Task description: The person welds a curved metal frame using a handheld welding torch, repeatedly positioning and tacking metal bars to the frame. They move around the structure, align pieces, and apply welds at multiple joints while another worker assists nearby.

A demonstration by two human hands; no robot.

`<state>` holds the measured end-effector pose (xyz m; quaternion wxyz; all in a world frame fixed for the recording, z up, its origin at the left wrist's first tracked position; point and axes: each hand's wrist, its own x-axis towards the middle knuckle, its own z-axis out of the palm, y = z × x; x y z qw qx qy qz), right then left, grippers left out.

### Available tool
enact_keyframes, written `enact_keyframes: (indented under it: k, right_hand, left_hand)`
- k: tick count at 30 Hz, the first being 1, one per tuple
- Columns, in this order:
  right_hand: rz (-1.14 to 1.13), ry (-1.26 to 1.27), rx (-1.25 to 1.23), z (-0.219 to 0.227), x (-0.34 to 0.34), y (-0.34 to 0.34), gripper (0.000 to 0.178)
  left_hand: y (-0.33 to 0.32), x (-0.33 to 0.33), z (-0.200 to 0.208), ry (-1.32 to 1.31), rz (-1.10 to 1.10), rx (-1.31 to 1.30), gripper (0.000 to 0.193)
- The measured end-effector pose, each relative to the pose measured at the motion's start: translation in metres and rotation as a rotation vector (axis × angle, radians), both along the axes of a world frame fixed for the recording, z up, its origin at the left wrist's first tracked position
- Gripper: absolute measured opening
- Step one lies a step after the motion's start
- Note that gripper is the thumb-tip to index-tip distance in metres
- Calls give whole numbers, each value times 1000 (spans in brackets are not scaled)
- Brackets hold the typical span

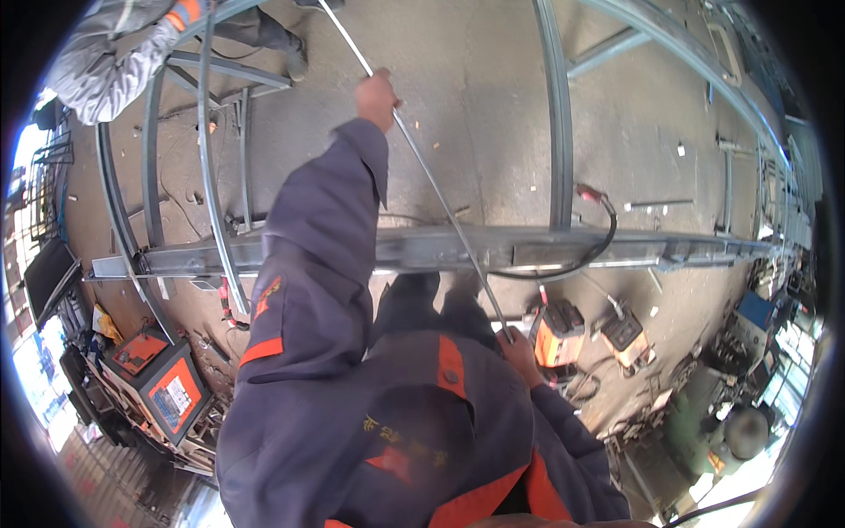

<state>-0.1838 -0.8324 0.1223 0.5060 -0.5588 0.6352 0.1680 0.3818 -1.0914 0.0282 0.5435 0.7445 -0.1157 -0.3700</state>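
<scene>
A long, thin metal rod [431,180] slants across the middle, from the top edge down toward my body. My left hand [377,99], arm stretched forward, is closed around it in its upper part. Close to my waist, my right hand [519,354] grips the rod's lower end; part of that hand is hidden by its angle. The rod passes above a grey steel beam [422,250] that runs crosswise in front of my legs. I cannot tell whether rod and beam touch.
Upright steel bars [561,114] join the beam. A red-tipped welding torch [590,192] trails a black cable. Orange machines [556,339] stand right, and an orange-grey cabinet [172,400] left. A co-worker's grey sleeve [123,75] and orange glove [183,13] show top left; another person [744,436] is lower right.
</scene>
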Motion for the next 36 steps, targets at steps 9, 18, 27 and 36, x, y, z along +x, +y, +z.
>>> enact_keyframes:
  k: [9, 18, 27, 36]
  right_hand:
    - [59, 14, -67, 13, 11, -5, 51]
    - [40, -17, -88, 20, 17, -8, 46]
    - [36, -19, -87, 17, 15, -6, 45]
    - [39, -10, -96, 18, 15, -5, 44]
  left_hand:
    - [0, 1, 11, 161, 96, -165, 17]
    - [-9, 10, 8, 348, 224, -105, 16]
    - [-9, 11, -17, 269, 195, -172, 19]
    - [-6, 12, -21, 262, 174, -274, 18]
